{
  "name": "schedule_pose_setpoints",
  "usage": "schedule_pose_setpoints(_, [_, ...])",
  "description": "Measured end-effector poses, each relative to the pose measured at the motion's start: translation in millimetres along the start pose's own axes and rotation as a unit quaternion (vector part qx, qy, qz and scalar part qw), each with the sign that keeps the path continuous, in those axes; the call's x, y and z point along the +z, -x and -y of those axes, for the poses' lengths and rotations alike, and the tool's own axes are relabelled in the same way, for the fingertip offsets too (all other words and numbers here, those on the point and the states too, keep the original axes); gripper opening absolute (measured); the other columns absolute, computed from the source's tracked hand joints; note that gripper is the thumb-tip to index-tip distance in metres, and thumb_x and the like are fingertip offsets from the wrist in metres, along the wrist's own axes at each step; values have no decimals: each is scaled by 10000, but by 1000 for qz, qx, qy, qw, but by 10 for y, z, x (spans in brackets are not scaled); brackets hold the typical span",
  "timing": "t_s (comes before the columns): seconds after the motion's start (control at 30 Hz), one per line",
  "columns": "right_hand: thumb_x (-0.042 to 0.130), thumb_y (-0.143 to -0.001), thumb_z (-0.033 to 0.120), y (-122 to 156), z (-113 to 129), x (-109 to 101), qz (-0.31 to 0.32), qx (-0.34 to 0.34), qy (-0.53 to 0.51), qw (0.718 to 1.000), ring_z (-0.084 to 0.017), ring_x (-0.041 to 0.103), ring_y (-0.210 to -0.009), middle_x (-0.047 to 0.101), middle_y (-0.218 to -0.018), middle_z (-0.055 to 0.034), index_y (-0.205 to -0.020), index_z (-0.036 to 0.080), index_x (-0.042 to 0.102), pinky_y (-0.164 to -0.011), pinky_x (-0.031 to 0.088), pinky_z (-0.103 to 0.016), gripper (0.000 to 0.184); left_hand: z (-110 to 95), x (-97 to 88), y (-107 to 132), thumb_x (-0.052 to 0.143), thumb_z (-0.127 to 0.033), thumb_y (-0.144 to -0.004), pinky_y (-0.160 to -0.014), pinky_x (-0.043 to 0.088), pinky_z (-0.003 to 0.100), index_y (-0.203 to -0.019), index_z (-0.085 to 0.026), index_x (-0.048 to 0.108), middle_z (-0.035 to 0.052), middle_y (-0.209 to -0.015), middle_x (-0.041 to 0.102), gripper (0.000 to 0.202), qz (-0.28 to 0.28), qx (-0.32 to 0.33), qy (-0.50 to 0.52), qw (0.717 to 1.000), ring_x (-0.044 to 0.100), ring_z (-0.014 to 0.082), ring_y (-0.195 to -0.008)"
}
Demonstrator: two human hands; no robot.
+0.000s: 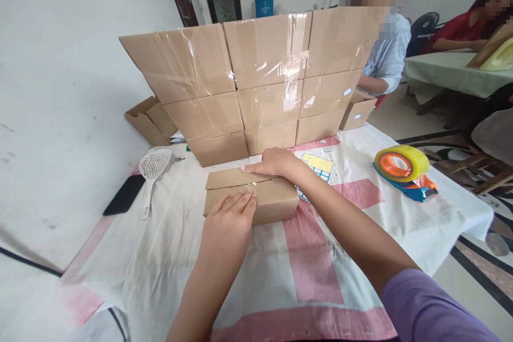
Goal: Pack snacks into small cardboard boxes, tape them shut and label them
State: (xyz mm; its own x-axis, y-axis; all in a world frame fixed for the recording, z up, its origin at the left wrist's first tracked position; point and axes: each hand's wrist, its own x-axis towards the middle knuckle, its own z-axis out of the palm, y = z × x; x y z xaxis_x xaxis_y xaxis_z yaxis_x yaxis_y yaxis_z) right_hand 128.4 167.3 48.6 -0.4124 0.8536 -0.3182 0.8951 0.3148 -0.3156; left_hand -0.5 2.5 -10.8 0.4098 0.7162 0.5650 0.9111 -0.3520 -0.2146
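A small brown cardboard box (276,200) lies in front of me on the cloth-covered table, its top flaps folded down with a seam between them. A short piece of clear tape shows near the middle of that seam. My left hand (234,211) presses on the near flap, fingers stretched out and lying flat. Across the far flap rests my right hand (274,163), thumb pointing left along the cardboard and the other fingers reaching over the back edge, partly hidden. Neither hand grips anything that I can see.
Behind the box stands a wall of taped cartons (266,59). A tape dispenser (401,165) is at right, sheets of stickers (316,165) beside the box. At left lie a white slotted scoop (154,168) and a black phone (125,195). A person (390,53) sits beyond.
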Motion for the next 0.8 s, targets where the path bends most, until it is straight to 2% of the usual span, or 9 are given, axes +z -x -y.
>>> schedule_pose_setpoints(0.13, [548,-791,844,-46,-49,-34,13,3,-21,1000,-359,702,-1041,741,-1155,-165,-1127,141,732,-823,519,-393,800,-13,-34,-11,396,61,-839,-901,576,449,-1111,-63,715,112,-1150,772,436,-3,7,-6,1000,750,257,-1013])
schedule_pose_setpoints(0.23, [528,-812,831,24,-19,-19,7,-27,-24,999,-345,702,-1020,750,-1106,-149,-1057,155,734,-796,517,-384,748,-30,-44,-12,418,48,-866,-920,552,441,-1135,-77,702,102,-1164,769,411,2,1,-8,1000,739,252,-1040])
schedule_pose_setpoints(0.33, [577,-770,826,78,16,25,20,-64,-50,996,-319,708,-936,756,-1033,-131,-988,178,723,-706,511,-356,699,-33,-50,-13,434,27,-894,-945,523,432,-1134,-98,698,94,-1163,768,378,6,-3,-11,1000,728,249,-1046])
schedule_pose_setpoints(0.37, [597,-757,817,77,8,38,17,-68,-56,996,-314,706,-915,755,-1016,-126,-975,185,718,-690,505,-351,680,-26,-54,-13,441,24,-899,-945,515,428,-1133,-103,697,93,-1161,768,369,6,-1,-9,1000,723,249,-1047])
schedule_pose_setpoints(0.43, [623,-771,764,52,-74,52,-33,-54,-54,997,-317,699,-914,751,-1010,-123,-971,195,706,-695,496,-354,609,-1,-67,-12,469,28,-897,-929,504,409,-1138,-115,692,83,-1160,764,359,9,6,2,1000,711,240,-1035])
schedule_pose_setpoints(0.53, [570,-869,650,12,-425,47,-147,-16,-94,985,-307,689,-948,746,-1037,-116,-980,207,686,-715,483,-350,471,13,-101,-21,524,36,-880,-888,482,389,-1132,-147,689,55,-1103,758,352,26,-12,26,999,682,224,-970])
schedule_pose_setpoints(0.63, [546,-905,573,46,-995,52,-214,46,-183,959,-275,691,-913,747,-1002,-98,-924,214,677,-727,483,-347,383,-104,-116,-58,552,8,-883,-842,451,390,-1091,-174,687,46,-1009,746,308,33,-28,52,998,653,224,-902])
schedule_pose_setpoints(0.73, [562,-899,558,153,-1564,123,-263,145,-244,922,-296,694,-921,742,-1001,-116,-918,203,670,-792,507,-399,371,-407,-13,-136,536,-42,-916,-739,428,356,-1033,-188,677,47,-964,743,234,7,17,154,988,645,204,-848])
schedule_pose_setpoints(0.8, [563,-896,584,224,-1838,205,-278,204,-285,894,-327,689,-987,730,-1079,-142,-981,196,666,-837,522,-442,410,-664,163,-211,514,-102,-949,-734,466,335,-1046,-190,667,55,-1004,745,201,20,41,263,964,661,194,-873])
